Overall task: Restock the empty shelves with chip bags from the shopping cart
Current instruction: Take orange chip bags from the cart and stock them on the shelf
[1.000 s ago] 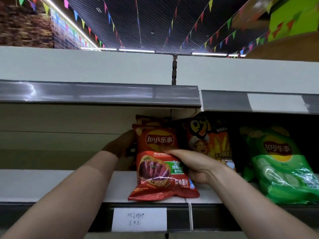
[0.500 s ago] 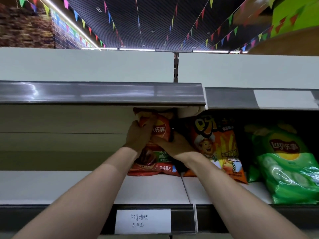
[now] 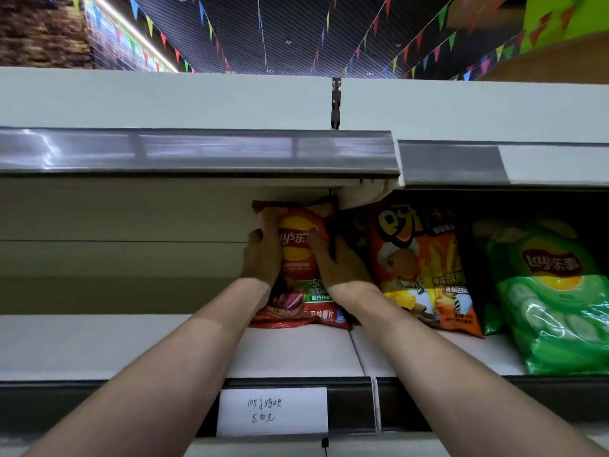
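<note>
The shelf (image 3: 99, 344) ran off both sides. Three chip bags stood on it: green Lay's bag (image 3: 553, 308), cut off rightward; orange bag (image 3: 425, 268); red Lay's bag (image 3: 296, 255), half hidden behind our two hands. Our left hand (image 3: 263, 255) gripped its left edge, our right hand (image 3: 337, 263) its right edge.

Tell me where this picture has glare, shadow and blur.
In the head view, glare streaks the upper price rail and the green chip bag; also in the head view, the red chip bag sits in shadow under that rail, and the bay behind the orange bag is dark; the head view's top right corner, with its flags, is smeared.
</note>
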